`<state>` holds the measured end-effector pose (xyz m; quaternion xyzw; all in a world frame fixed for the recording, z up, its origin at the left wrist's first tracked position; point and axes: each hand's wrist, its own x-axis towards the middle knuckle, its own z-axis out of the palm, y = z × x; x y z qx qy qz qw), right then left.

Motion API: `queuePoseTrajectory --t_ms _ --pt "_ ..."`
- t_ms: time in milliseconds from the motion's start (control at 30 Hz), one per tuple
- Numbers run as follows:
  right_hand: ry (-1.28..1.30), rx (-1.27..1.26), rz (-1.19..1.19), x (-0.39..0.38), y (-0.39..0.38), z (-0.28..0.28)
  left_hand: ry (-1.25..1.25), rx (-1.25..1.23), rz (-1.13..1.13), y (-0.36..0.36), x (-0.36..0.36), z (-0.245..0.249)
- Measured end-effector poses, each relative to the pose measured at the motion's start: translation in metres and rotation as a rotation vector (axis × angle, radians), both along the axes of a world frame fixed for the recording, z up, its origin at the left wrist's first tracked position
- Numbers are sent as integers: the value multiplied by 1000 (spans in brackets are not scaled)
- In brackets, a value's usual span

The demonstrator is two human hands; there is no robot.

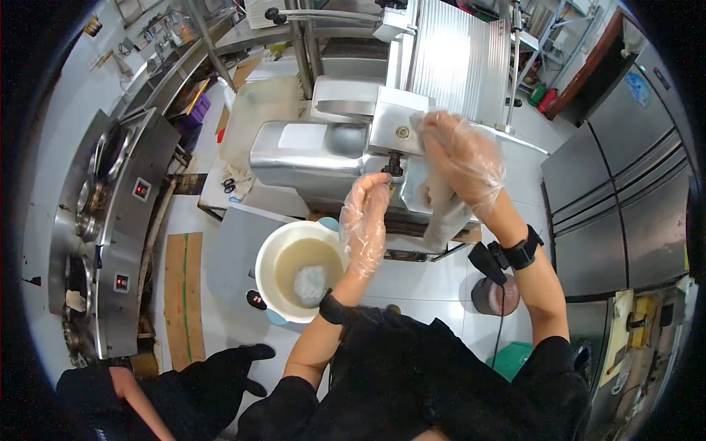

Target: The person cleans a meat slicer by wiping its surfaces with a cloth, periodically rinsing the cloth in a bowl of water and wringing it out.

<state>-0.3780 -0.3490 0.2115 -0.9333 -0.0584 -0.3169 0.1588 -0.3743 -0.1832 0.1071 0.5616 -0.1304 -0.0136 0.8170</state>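
A metal slicer (309,151) with a ribbed sliding plate (462,62) stands before me. My right hand (465,158), in a clear plastic glove, is closed on a grey cloth (447,220) that hangs down beside the slicer's front corner; hand and cloth are slightly blurred. My left hand (365,213), gloved the same way, has its fingers curled just below a black knob (395,164) on the slicer. Whether the fingertips touch the knob, or hold anything, is hidden. Left of that wrist, a white basin (266,253) holds cloudy water and a pale wet lump (310,284).
Stoves (121,235) line the left side, and steel refrigerators (621,191) stand at the right. Another person's dark-clothed leg (213,378) shows at lower left. Scissors (229,185) lie on the table by the slicer. A green container (511,360) stands low, right of my body.
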Motion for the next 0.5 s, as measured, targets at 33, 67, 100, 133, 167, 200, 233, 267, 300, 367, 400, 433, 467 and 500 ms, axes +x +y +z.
queuePoseTrajectory --t_ms 33,67,100,133,167,200,233,267,300,367,400,433,467,500 --pt "1 -1 -3 1 1 -2 0 14 -5 0 0 -1" --pt "8 -27 -27 3 2 -5 0 14 -5 0 0 0" --pt "16 -52 -52 4 5 -7 6 28 1 0 0 2" --pt "19 -37 -13 0 12 -10 13 43 6 0 0 3" --pt "21 -38 -14 -6 14 -11 15 43 5 0 1 3" --pt "85 -67 19 -10 14 -12 11 31 6 1 1 3" --pt "149 -96 53 -14 14 -12 6 20 8 1 1 3" --pt "145 -48 71 -16 13 -11 6 19 9 2 1 2" --pt "145 -49 70 -14 10 -10 10 -5 4 2 0 1" --pt "9 15 -28 -7 6 -8 14 -29 -1 2 -1 -1" --pt "9 15 -28 -8 8 -9 18 -35 -7 2 -1 -2" --pt "18 -6 -39 -8 12 -12 22 -39 -14 3 -2 -3" --pt "27 -27 -52 -9 16 -15 21 -37 -17 5 -2 -1" --pt "37 -49 -66 -11 18 -19 18 -7 -21 6 -4 3"
